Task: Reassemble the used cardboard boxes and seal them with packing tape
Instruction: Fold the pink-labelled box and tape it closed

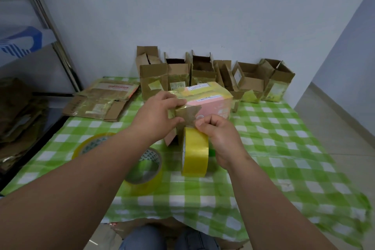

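Cardboard, light and easily dented, the pink-sided box [205, 103] at twelve o'clock on the checked tablecloth [284, 148] is gripped at its near end flap by the left hand [160, 116], while the right hand [219, 134] pinches sticky tape from the upright yellow roll [195, 152].

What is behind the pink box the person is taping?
Behind the pink box, a row of open cardboard boxes stands against the wall, flaps up. The pink box and the left hand cover their lower fronts; their insides are mostly out of sight.
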Demonstrator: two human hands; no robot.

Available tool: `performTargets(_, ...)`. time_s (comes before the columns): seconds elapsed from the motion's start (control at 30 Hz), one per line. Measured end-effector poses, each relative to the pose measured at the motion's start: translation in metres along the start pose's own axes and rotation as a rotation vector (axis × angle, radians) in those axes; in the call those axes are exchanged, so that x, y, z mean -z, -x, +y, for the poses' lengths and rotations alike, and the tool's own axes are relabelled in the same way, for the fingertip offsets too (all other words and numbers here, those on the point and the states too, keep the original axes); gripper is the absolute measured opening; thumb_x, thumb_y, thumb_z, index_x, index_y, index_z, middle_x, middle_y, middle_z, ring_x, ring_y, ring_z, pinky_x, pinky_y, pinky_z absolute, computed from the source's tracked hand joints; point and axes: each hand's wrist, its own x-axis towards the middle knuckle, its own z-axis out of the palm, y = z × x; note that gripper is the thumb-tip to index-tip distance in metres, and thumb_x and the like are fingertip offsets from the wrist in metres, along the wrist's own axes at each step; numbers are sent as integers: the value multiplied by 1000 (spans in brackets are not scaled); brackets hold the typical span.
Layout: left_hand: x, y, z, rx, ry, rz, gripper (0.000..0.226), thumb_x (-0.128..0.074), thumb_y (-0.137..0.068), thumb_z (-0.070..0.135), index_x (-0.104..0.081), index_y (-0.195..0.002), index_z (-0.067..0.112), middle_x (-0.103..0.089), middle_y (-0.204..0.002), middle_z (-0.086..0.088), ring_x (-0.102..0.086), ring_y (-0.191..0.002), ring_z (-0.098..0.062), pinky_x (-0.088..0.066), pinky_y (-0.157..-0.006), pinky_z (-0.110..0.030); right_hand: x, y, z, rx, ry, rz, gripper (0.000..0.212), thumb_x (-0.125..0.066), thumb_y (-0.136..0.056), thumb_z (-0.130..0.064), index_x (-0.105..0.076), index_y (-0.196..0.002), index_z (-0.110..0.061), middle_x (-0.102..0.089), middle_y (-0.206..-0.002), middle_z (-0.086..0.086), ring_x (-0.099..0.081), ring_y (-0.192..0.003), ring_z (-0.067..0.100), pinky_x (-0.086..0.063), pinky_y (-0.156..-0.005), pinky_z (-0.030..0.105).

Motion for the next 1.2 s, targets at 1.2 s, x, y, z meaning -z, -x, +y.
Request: performTargets(1.2,-15,60,49,192,592,-136,56,-82,-77,26,-47,-120,30,-61,-110,22,-55,-114,-4,-45,-91,-25,1,37,-11,162,190,68,21,-64,-92,-10,-64,-72,-18,-66,-80,-3,-58,-75,10,-46,-65,21)
